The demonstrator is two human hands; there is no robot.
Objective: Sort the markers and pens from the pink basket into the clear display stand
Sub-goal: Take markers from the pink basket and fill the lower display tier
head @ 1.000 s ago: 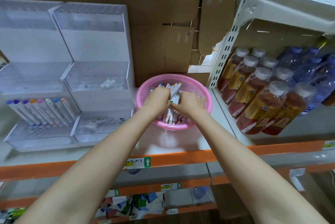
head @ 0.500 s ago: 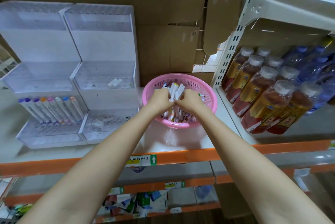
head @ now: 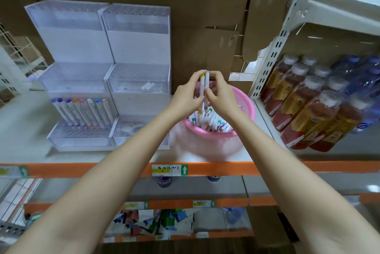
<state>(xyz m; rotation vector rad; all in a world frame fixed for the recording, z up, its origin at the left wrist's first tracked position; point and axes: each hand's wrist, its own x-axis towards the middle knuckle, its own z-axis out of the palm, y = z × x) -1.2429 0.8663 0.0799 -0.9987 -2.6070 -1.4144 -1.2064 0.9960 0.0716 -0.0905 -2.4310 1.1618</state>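
My left hand (head: 185,97) and right hand (head: 221,97) together pinch two markers (head: 207,81), held upright, with the fingers curled round them. They are just above the basket (head: 247,107), which sits toward the shelf's (head: 226,168) right end beside the stand (head: 137,47). More pens (head: 213,120) lie in the basket. A row of markers (head: 82,111) stands in the stand's lower left tier.

head-worn wide-angle view, facing forward and down, close above shelf (head: 205,157)

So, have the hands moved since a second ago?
Yes. The left hand and right hand have lifted out of the pink basket and now hold two markers upright above it.
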